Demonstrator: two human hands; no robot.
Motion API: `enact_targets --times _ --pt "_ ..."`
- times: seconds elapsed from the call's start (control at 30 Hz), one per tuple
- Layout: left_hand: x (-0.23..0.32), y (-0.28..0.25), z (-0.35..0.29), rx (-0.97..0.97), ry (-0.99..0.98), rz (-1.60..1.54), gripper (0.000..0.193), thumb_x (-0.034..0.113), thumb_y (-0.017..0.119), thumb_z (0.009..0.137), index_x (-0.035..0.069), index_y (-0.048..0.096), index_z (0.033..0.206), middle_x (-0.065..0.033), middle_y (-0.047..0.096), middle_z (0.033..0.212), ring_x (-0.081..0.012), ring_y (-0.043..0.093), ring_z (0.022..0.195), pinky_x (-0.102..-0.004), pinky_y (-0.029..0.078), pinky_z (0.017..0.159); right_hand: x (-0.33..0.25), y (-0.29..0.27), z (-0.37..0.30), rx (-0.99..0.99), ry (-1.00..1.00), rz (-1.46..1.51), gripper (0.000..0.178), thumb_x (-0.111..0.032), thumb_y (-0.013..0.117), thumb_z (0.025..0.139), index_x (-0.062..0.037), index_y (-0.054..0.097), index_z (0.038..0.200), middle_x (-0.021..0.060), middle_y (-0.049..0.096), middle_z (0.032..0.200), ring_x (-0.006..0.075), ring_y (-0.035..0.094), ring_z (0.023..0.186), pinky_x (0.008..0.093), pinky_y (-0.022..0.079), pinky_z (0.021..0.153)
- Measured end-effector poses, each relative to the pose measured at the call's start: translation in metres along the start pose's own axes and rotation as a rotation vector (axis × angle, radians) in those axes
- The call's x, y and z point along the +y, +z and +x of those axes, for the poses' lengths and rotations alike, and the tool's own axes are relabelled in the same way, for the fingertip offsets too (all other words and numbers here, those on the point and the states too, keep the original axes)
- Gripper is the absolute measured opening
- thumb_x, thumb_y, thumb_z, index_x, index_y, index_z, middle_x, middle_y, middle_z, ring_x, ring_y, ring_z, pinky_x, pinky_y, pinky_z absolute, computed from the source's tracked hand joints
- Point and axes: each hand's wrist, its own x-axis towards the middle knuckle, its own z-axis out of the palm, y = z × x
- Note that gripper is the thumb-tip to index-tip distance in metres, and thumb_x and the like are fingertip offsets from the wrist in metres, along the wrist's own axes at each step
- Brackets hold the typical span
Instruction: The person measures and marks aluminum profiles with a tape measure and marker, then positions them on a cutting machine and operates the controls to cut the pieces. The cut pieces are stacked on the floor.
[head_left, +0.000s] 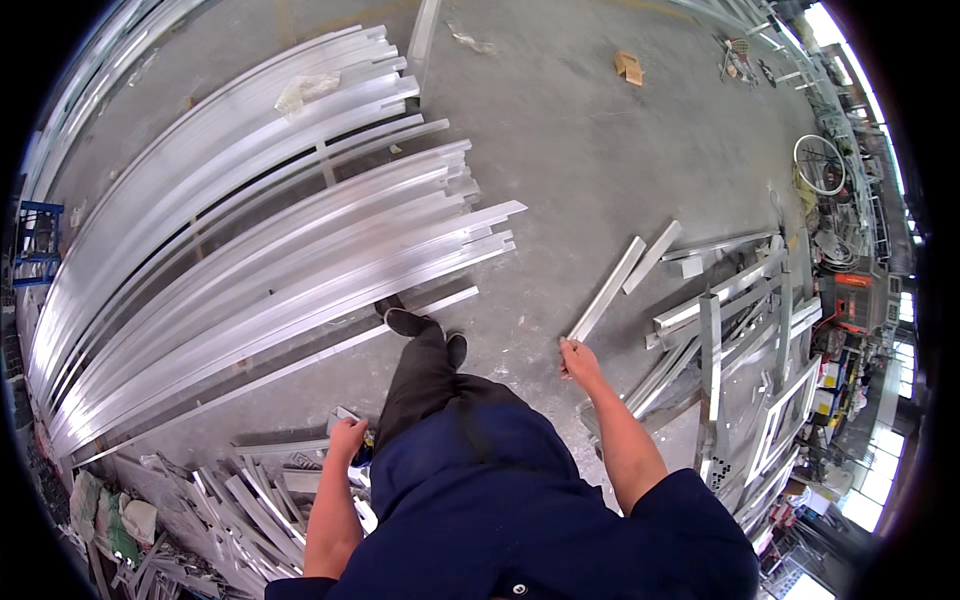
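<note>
My right hand (578, 361) is closed around the near end of a silver metal bar (609, 288), which slants away to the upper right. A second, shorter metal bar (652, 257) lies just beyond it on the floor. At my left side, my left hand (348, 438) is closed beside my thigh. A short pale metal piece (341, 415) shows right by its fingers, and a small dark and yellow thing is half hidden behind the hand. What the left hand holds I cannot make out.
Long silver metal profiles (270, 270) lie in layers on the left, one thin bar (300, 362) near my shoes. Metal offcuts (245, 510) are heaped at lower left. On the right lie stacked bars (720, 300) and a white frame (785, 420). A cardboard box (629, 68) sits far off.
</note>
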Motion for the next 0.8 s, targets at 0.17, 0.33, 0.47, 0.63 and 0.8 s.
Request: enact_targets --times 0.17,0.33,0.47,0.63,0.8 --pt "0.056 0.025 0.031 -0.048 0.096 0.249 0.038 0.034 0.062 0.081 -0.003 0.069 0.09 -0.0255 0.068 0.091 -0.04 0.066 0.093 -0.046 0.051 0.082 -0.028 -0.035 0.021 0.061 -0.168 -0.258 0.04 -0.04 0.052 0.096 -0.001 0.061 0.095 0.0122 0.062 0.069 0.0222 0.065 0.063 0.0373 0.051 0.06" --pt "0.096 0.014 0.033 -0.113 -0.118 -0.191 0.04 0.036 0.064 0.081 -0.003 0.068 0.088 -0.0234 0.068 0.084 -0.0351 0.068 0.084 -0.0428 0.052 0.076 -0.053 -0.082 0.053 0.247 -0.154 -0.533 0.036 -0.037 0.052 0.094 -0.0039 0.064 0.1 0.0219 0.067 0.089 0.0395 0.065 0.088 0.0468 0.05 0.078" --pt "0.128 0.011 0.044 0.02 -0.086 -0.111 0.039 0.035 0.068 0.08 -0.004 0.067 0.083 -0.0181 0.067 0.074 -0.0265 0.066 0.073 -0.0386 0.051 0.069 -0.093 -0.11 0.082 0.143 -0.163 -0.518 0.037 -0.038 0.052 0.094 -0.0058 0.066 0.106 0.0229 0.068 0.097 0.0429 0.064 0.096 0.0483 0.05 0.083" --pt "0.208 0.019 0.04 0.03 -0.197 -0.233 0.039 0.036 0.074 0.077 -0.002 0.067 0.083 -0.012 0.066 0.071 -0.0207 0.063 0.066 -0.0362 0.051 0.064 -0.107 -0.151 0.158 0.043 -0.208 -0.603 0.037 -0.036 0.05 0.095 -0.0055 0.066 0.106 0.0224 0.068 0.101 0.0422 0.063 0.1 0.0478 0.049 0.087" --pt "0.319 0.112 0.034 -0.007 -0.194 -0.504 0.042 0.04 0.075 0.077 -0.001 0.068 0.084 -0.0093 0.067 0.075 -0.0181 0.062 0.071 -0.0353 0.05 0.067 -0.118 -0.246 0.296 -0.034 -0.442 -0.774 0.032 -0.029 0.05 0.091 -0.0039 0.068 0.1 0.0236 0.067 0.098 0.0437 0.062 0.097 0.0507 0.048 0.086"
